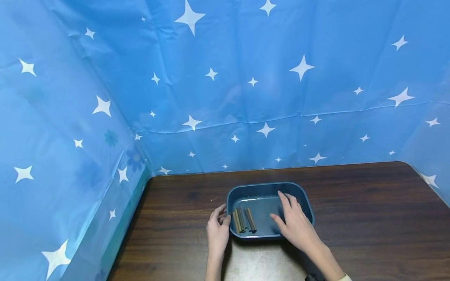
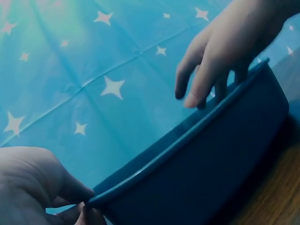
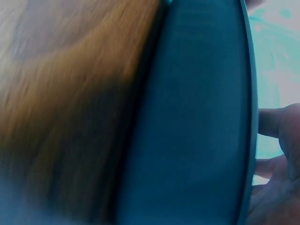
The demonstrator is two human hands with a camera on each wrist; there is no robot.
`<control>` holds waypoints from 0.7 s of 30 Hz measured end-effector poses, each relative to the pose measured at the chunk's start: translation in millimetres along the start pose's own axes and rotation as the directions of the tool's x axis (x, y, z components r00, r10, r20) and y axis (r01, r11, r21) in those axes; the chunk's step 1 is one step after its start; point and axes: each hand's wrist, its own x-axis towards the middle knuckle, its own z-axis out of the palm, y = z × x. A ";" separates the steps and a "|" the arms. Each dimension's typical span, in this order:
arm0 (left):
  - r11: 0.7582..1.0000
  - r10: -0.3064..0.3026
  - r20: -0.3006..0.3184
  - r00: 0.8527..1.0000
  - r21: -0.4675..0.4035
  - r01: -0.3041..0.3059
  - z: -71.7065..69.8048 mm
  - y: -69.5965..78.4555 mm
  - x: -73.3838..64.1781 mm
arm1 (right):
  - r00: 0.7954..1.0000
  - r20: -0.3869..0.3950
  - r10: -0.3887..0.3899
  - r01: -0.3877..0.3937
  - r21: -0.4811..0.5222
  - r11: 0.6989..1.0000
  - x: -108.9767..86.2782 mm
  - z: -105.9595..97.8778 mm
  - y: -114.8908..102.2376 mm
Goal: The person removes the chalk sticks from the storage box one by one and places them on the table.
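Observation:
A dark blue rectangular plastic bin (image 1: 261, 233) with rounded corners stands on the table. Several short, thin sticks (image 1: 241, 220), some tan and some dark, lie side by side inside it at the left; their exact kind I cannot tell. My left hand (image 1: 218, 234) pinches the bin's left rim between thumb and fingers, which shows closely in the left wrist view. Over the bin's right half hovers my right hand (image 1: 299, 224), fingers spread and slightly bent, with nothing in it. The right wrist view shows the bin's outer wall (image 3: 192, 117) and part of that hand.
The dark wood-grain table (image 1: 369, 218) extends to both sides of the bin. Behind it and on the left hangs a blue curtain (image 1: 246, 97) with white stars. A small black object (image 1: 311, 278) is near the right wrist at the bottom edge.

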 end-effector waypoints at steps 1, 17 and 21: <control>1.000 -0.018 0.016 1.000 -0.017 0.018 -1.4 0.1 0.8 | 1.000 0.001 0.007 -0.007 0.020 1.000 1.0 2.3 -0.4; 0.944 -0.215 0.150 0.965 -0.221 0.244 -7.5 -5.5 7.4 | 0.969 0.196 0.150 -0.182 0.156 0.971 26.5 26.8 -10.7; 0.926 -0.244 0.174 0.954 -0.250 0.282 -10.0 -3.6 7.6 | 0.947 0.271 0.171 -0.222 0.172 0.960 34.4 32.7 -13.7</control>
